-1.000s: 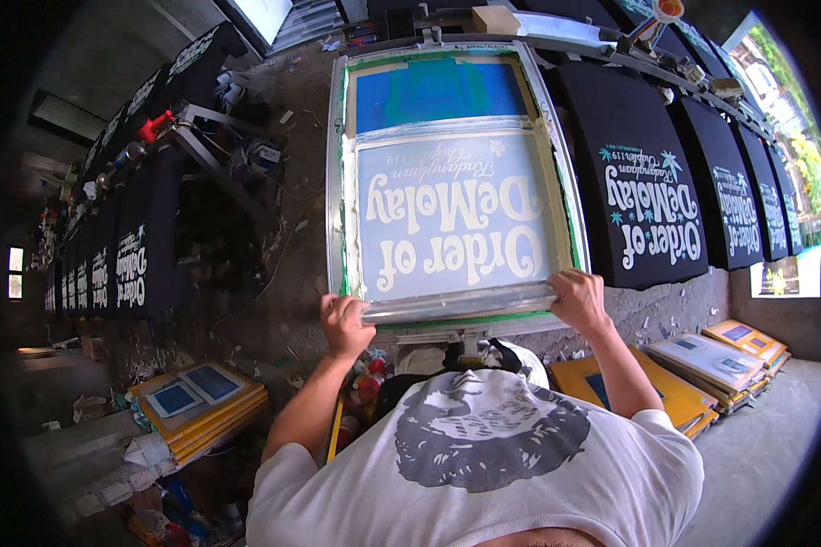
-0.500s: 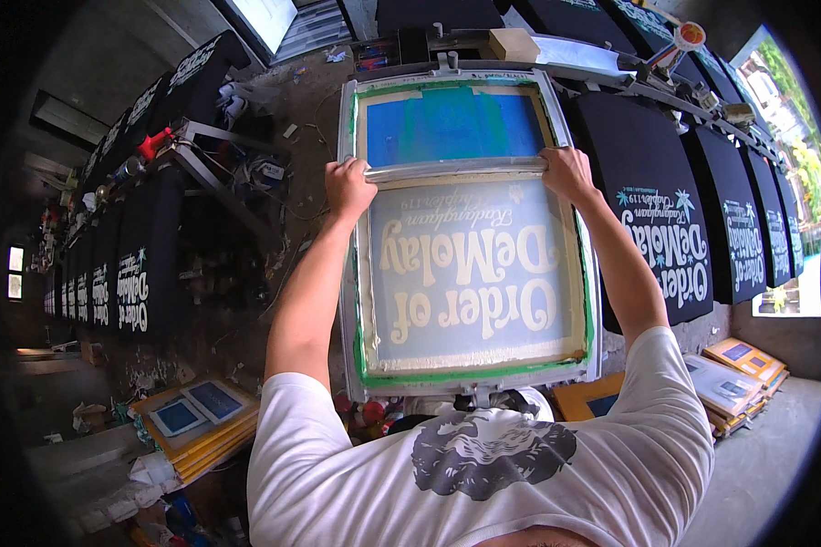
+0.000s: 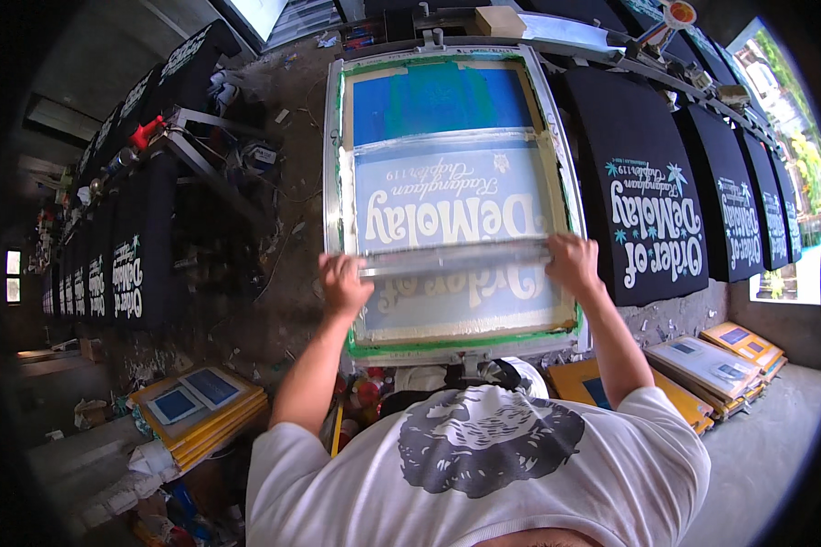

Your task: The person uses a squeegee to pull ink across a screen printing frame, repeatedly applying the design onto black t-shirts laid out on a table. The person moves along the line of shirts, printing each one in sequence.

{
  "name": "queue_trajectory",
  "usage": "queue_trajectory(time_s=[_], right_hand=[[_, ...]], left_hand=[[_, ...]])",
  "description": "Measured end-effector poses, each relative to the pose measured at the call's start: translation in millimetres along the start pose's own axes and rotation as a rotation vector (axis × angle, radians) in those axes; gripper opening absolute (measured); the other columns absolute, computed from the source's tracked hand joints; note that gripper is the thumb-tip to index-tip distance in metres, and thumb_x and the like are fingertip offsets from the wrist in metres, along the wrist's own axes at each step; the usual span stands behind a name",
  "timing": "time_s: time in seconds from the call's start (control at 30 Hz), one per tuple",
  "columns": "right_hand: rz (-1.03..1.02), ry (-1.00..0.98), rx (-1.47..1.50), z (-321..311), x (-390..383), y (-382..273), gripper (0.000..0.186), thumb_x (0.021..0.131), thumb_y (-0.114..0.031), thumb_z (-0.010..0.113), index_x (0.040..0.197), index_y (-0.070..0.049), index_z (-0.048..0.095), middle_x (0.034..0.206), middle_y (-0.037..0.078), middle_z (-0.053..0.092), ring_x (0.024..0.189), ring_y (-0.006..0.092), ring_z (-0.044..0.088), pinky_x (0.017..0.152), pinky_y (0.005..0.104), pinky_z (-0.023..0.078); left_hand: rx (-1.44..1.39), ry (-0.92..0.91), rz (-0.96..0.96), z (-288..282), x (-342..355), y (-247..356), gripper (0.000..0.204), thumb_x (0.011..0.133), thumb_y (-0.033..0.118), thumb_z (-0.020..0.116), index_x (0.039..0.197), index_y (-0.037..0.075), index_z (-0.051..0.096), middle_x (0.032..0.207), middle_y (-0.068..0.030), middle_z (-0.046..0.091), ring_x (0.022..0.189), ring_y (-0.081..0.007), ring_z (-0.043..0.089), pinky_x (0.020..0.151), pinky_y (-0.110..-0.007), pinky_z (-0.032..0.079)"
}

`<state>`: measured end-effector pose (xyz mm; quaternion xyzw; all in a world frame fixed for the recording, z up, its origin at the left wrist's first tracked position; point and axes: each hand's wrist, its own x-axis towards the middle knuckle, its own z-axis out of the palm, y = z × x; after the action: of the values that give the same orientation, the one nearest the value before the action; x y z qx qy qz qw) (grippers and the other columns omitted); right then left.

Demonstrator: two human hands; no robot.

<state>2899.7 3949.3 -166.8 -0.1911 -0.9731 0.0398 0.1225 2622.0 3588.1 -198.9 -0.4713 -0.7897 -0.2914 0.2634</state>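
Note:
A screen printing frame [image 3: 570,196] with a metal rim and green tape along its inner edge lies in front of me. Its mesh carries pale lettering, upside down to me, below a blue and green band [image 3: 442,100]. Across the mesh lies a long metal squeegee [image 3: 456,259], somewhat below the middle. My left hand [image 3: 345,284] is closed around its left end. The right end is gripped by my right hand [image 3: 572,264]. Motion slightly blurs the squeegee. It covers part of the lettering.
Black printed shirts on boards stand in rows at the right [image 3: 643,191] and the left [image 3: 137,242]. Stacked yellow-edged screens [image 3: 201,410] lie low on the left, and more screens [image 3: 711,374] at the right. A red-handled tool [image 3: 148,133] rests on a metal bracket.
Both my hands have drawn the squeegee toward me, from the blue band down to the lower lettering. A pale line remains at its former place. The view has shifted slightly.

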Motion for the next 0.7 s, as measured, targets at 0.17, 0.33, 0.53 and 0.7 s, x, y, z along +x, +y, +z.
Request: queue_trajectory(time_s=[0.17,0.33,0.53,0.7], right_hand=[[-0.1,0.202,0.132,-11,-123,-36,0.036,0.056,-0.006,0.071,0.092,-0.009,0.071,0.092,0.009,0.073,0.086,0.0274,0.073,0.075,0.041,0.059],[-0.124,0.261,0.091,-10,-160,-50,0.043,0.057,0.0,0.073,0.099,-0.005,0.072,0.11,0.012,0.075,0.107,0.0278,0.072,0.092,0.0389,0.058],[-0.059,0.004,0.125,-49,-121,-44,0.036,0.06,-0.001,0.071,0.096,-0.006,0.071,0.098,0.011,0.075,0.094,0.0286,0.072,0.079,0.0401,0.06],[-0.092,0.126,0.151,-28,-149,-39,0.038,0.057,-0.002,0.073,0.094,-0.007,0.071,0.097,0.009,0.075,0.092,0.027,0.073,0.078,0.0399,0.06]], left_hand=[[-0.049,-0.067,-0.079,-71,-102,70,0.027,0.061,0.002,0.067,0.085,0.011,0.062,0.089,-0.0037,0.067,0.087,-0.0245,0.067,0.084,-0.045,0.043],[-0.035,-0.06,-0.064,-82,-122,89,0.024,0.068,-0.005,0.066,0.088,0.009,0.064,0.092,-0.0048,0.067,0.093,-0.0246,0.067,0.09,-0.047,0.044],[-0.024,-0.078,-0.075,-91,-81,84,0.027,0.061,-0.009,0.06,0.082,0.007,0.065,0.082,-0.0054,0.065,0.082,-0.0274,0.065,0.085,-0.042,0.044],[-0.07,-0.103,-0.1,-100,-107,97,0.03,0.06,-0.01,0.058,0.085,0.007,0.064,0.084,-0.0067,0.065,0.083,-0.0286,0.064,0.088,-0.046,0.042]])
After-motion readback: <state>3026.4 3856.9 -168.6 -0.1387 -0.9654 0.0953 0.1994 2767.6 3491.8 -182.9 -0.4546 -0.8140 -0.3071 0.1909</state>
